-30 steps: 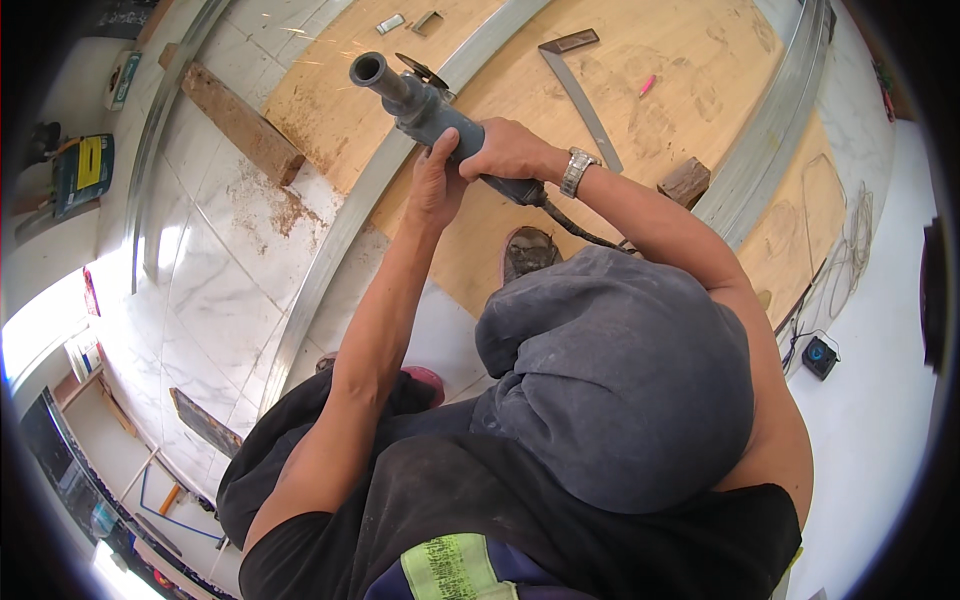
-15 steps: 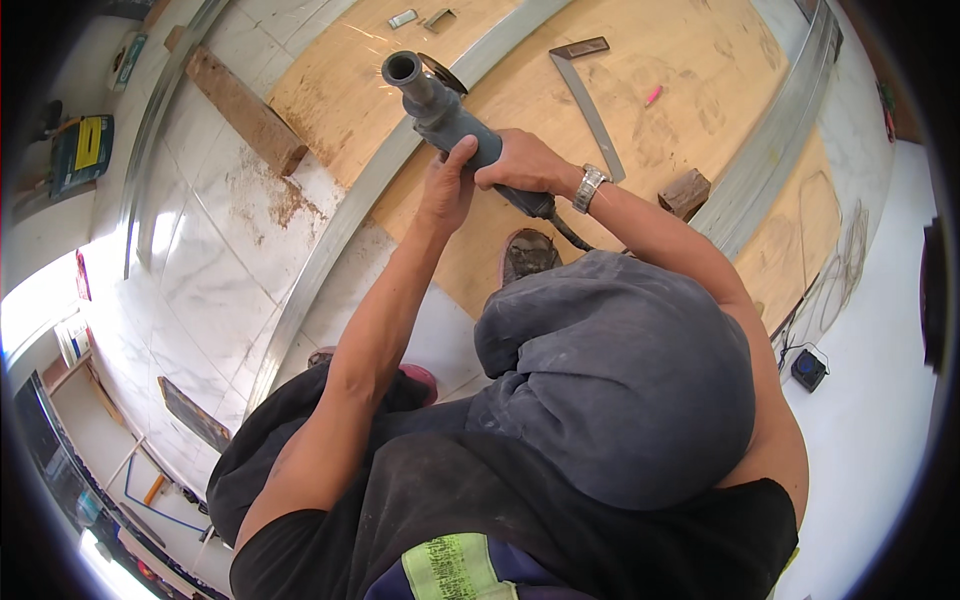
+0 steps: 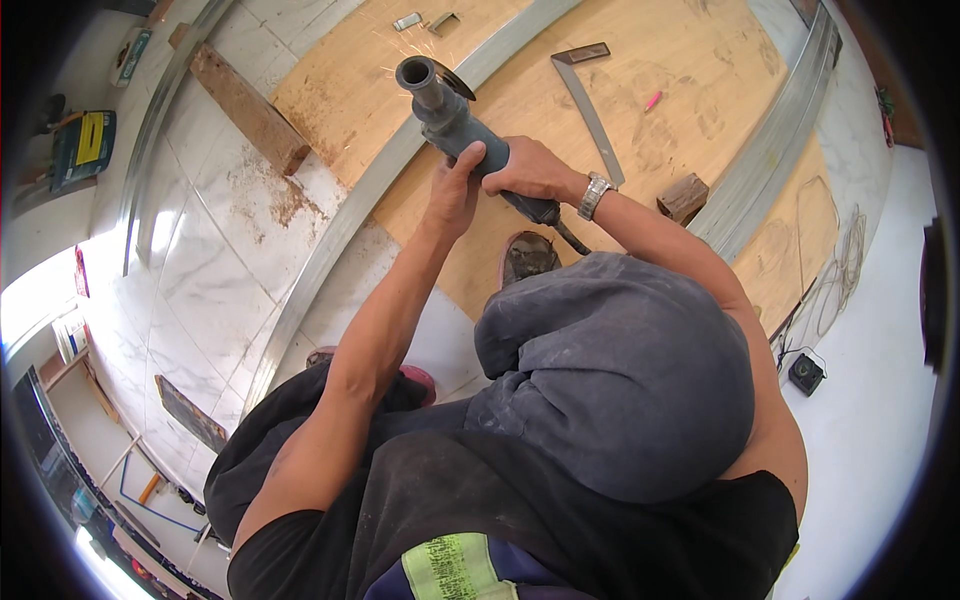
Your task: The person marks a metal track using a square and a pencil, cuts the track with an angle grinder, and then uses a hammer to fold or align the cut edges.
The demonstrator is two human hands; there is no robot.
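Observation:
Both of my hands are closed round the body of a teal angle grinder (image 3: 468, 138). My left hand (image 3: 457, 190) wraps it from the left with the thumb on top. My right hand (image 3: 533, 167), with a metal watch (image 3: 594, 195) on its wrist, grips it from the right, near the cord end. A dark disc or guard shows beside the grinder's head, over a long galvanized metal channel (image 3: 350, 215). Sparks fly around the head. Where the disc meets the metal is hidden behind the tool.
The channel crosses a plywood sheet (image 3: 690, 60) on marble-look tiles. On the sheet lie a try square (image 3: 588, 110), a pink marker (image 3: 653, 101), a wood block (image 3: 684, 198) and more metal channels (image 3: 770, 150). A wooden board (image 3: 240, 100) lies left. A cord (image 3: 570, 238) trails from the grinder.
The grinder and both hands have shifted slightly right and nearer to me. Sparks continue at its head, and both grips stay the same.

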